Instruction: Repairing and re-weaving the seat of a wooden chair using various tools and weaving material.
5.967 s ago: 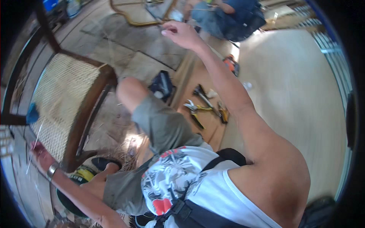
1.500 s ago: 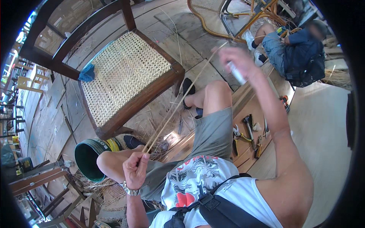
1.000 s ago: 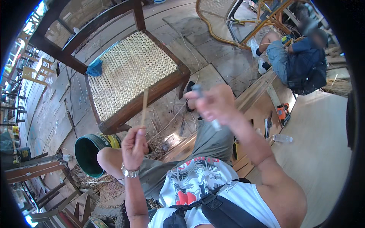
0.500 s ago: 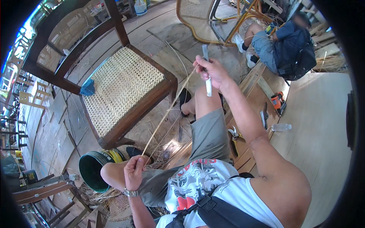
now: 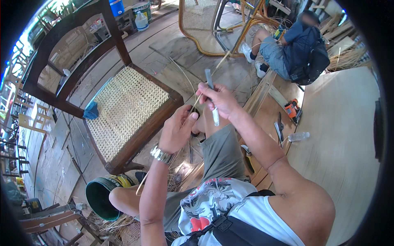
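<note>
A long pale cane strip [image 5: 223,60] runs between my hands, its far end sticking up past the right one. My right hand [image 5: 219,100] pinches the strip and also holds a slim tool [image 5: 216,117] with a flat grey end and a white wrapped end. Close beside it on the left, my left hand [image 5: 177,130] has its thumb and fingers closed on the strip. The strip's tail shows again beside my left forearm. Left of my hands stands a dark wooden chair [image 5: 143,141] with a woven cane seat [image 5: 131,106]; a blue cloth-like piece [image 5: 91,110] lies at the seat's corner.
A dark green bucket [image 5: 100,197] lies tipped by my knee. On the right are an orange power tool [image 5: 292,110], a clear bottle [image 5: 298,136] and a pale board [image 5: 336,164]. Another person [image 5: 287,53] sits at the far right near a rattan-framed chair [image 5: 201,28]. Cane scraps litter the floor.
My left hand has moved up and right along the strip, from near my knee to beside my right hand. The right hand has shifted slightly down and left, still holding tool and strip.
</note>
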Demonstrator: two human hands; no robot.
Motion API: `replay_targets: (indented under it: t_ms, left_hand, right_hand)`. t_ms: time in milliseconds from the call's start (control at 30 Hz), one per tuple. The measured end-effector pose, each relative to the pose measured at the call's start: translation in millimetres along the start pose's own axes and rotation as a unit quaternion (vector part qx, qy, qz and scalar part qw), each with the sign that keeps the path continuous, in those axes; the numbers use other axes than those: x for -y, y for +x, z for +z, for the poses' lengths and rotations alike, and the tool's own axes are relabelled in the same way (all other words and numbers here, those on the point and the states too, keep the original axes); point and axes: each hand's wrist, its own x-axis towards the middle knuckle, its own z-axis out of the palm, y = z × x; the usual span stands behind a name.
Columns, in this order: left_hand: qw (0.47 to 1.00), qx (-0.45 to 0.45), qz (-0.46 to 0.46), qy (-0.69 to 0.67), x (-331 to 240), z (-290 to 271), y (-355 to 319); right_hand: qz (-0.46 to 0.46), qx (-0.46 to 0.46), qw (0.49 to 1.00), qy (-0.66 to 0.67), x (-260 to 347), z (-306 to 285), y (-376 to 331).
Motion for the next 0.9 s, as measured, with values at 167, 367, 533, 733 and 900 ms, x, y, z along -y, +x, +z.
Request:
replay_targets:
  t_ms: [167,367,533,733,900]
  left_hand:
    - [0.998,-0.014,-0.064,0.018,-4,6,10]
    - [0.997,-0.038,-0.071,0.004,13,-6,-7]
    - [0.993,0.002,-0.116,0.014,19,-19,-23]
    - [0.988,-0.055,-0.134,-0.047,35,-57,-74]
    - [0.931,-0.344,-0.026,-0.118,-21,-144,-37]
  right_hand:
    - [0.034,0.15,0.987,0.036,-12,-2,-4]
    - [0.111,0.19,0.972,0.085,-32,7,-30]
    - [0.17,0.181,0.965,0.079,-38,-1,-22]
    - [-0.014,-0.158,0.982,0.101,16,-157,19]
    - [0.073,-0.289,0.818,-0.492,-93,-341,-52]
